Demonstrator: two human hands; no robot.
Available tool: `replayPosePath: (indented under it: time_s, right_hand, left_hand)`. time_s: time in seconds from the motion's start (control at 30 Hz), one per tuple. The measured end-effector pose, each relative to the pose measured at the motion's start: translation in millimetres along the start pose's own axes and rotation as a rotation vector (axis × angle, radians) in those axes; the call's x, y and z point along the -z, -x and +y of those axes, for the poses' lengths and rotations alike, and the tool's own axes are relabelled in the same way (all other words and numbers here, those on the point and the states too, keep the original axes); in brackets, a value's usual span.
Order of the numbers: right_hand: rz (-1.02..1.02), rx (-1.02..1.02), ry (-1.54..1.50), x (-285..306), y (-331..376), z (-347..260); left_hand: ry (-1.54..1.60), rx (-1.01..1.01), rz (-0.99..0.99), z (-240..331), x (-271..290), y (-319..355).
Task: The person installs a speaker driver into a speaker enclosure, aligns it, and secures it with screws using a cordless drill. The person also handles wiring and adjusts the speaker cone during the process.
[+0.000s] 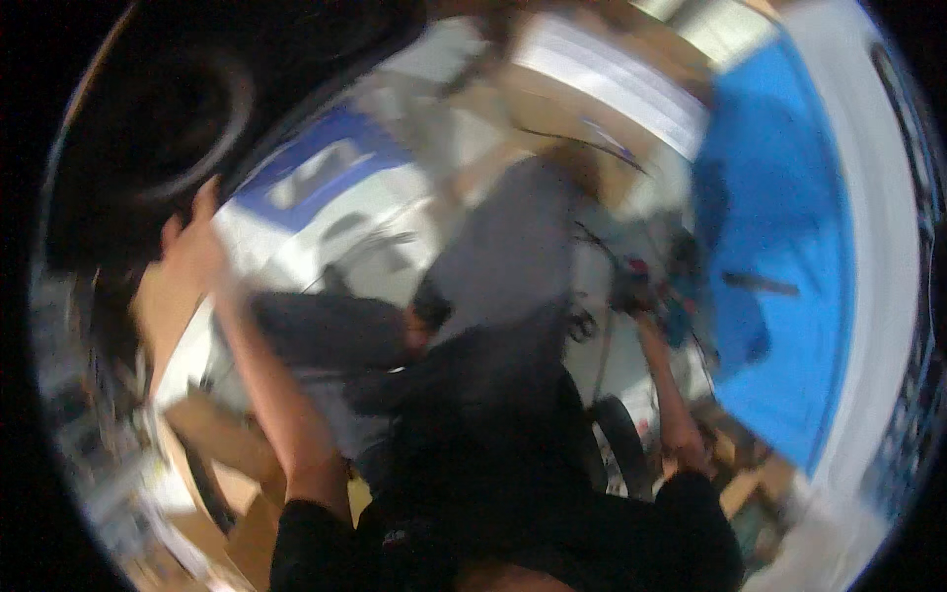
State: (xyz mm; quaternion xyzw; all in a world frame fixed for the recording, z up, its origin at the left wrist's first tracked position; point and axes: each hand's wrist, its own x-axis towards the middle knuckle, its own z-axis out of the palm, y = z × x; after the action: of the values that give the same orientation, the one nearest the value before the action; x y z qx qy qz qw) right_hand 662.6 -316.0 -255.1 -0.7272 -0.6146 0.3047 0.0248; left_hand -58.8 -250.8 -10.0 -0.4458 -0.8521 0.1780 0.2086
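Observation:
My left hand (197,252) is raised at the left with its fingers stretched out and apart. It is at the lower edge of a large black object with a ring-shaped rim (212,128); whether it touches that object, I cannot tell. My right hand (639,302) is low on the right, closed round a dark tool with red and teal parts (636,274). Blur hides the tool's exact kind. A pair of scissors (582,324) lies on the floor to the left of my right hand. My legs (503,247) are folded in front of me.
A white and blue printed box or sheet (330,173) lies beyond my left leg. Cardboard boxes (222,444) stand at the lower left. A blue panel (779,247) fills the right side. Ahead lies a brown carton with a white strip (612,74), and a thin dark cable.

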Motion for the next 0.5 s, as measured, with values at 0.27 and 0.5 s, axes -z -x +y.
replayPosePath:
  time_s: [0.27,0.5]
  right_hand:
    - [0.258,0.042,-0.215,-41,-45,9]
    - [0.335,0.174,-0.556,-22,-31,-15]
  left_hand:
    - [1.056,0.609,0.464,34,-21,-5]
    - [0.976,0.552,0.524,32,-13,-3]
